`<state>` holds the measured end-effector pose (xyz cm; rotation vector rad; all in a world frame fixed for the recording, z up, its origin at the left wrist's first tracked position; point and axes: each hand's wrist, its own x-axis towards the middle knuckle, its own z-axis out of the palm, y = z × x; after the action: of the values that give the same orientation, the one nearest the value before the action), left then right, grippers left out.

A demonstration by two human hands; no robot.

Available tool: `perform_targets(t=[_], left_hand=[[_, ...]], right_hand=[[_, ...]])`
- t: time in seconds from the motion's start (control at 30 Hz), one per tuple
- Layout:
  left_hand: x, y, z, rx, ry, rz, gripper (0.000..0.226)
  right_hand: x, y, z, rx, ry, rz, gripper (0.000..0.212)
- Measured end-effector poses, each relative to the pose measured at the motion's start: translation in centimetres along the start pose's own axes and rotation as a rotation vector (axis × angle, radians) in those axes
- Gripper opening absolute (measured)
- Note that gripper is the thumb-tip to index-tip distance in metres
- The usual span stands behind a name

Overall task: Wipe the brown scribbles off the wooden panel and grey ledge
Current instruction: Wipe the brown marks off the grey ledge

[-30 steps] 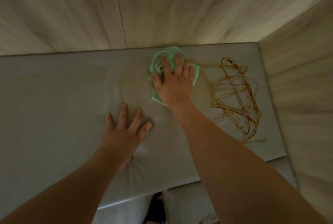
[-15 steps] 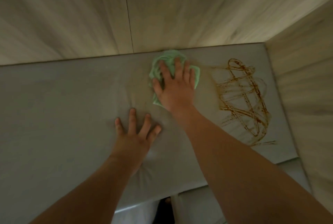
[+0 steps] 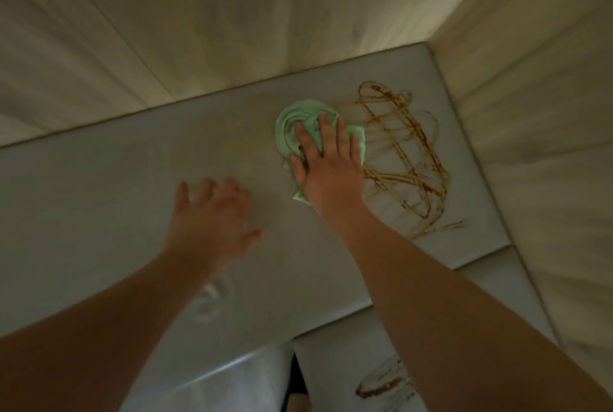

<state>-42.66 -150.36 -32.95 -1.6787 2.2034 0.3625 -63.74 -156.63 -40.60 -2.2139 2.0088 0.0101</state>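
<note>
Pressing flat on a crumpled mint-green cloth (image 3: 293, 123), the right grip (image 3: 326, 173) has its fingers straight and slightly spread, with the thumb lying along the cloth's left edge. It clamps nothing and only bears down. The cloth lies on the smooth grey ledge (image 3: 99, 196), under and just beyond the fingertips of the right grip, near the seam where the ledge meets the pale wooden panel (image 3: 232, 30).

A large brown looping scribble (image 3: 406, 159) lies on the ledge immediately right of the right grip. Its fainter left strokes reach the cloth's right edge, and the strokes farther right are dark.

The left grip (image 3: 212, 212) is over the ledge, well to the left of the right grip and nearer the camera. Its fingers are loosely bent and hold nothing. Motion blur prevents telling whether it touches the ledge.

A second, smaller brown scribble (image 3: 381, 385) marks a lower grey surface (image 3: 331, 362), on the near side of the right grip, beside the forearm.
</note>
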Motion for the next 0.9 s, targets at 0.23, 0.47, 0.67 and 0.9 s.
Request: perform_targets(t=[0.23, 0.47, 0.67, 0.9], left_hand=[[5.2, 8.3, -2.2, -0.046, -0.155, -0.023, 0.125], [8.1, 10.1, -0.7, -0.165, -0.306, -0.190, 0.138], [8.6, 11.0, -0.3, -0.150, -0.329, -0.226, 0.139], [9.1, 11.2, 0.1, -0.121, -0.338, -0.222, 0.137]], right_hand=[[-11.4, 6.1, 0.6, 0.013, 0.001, -0.156, 0.056], [-12.1, 14.5, -0.1, -0.071, 0.023, 0.175, 0.061], [-9.4, 10.3, 0.1, -0.016, -0.035, 0.310, 0.064], [-14.3, 14.6, -0.2, -0.030, -0.032, 0.606, 0.073]])
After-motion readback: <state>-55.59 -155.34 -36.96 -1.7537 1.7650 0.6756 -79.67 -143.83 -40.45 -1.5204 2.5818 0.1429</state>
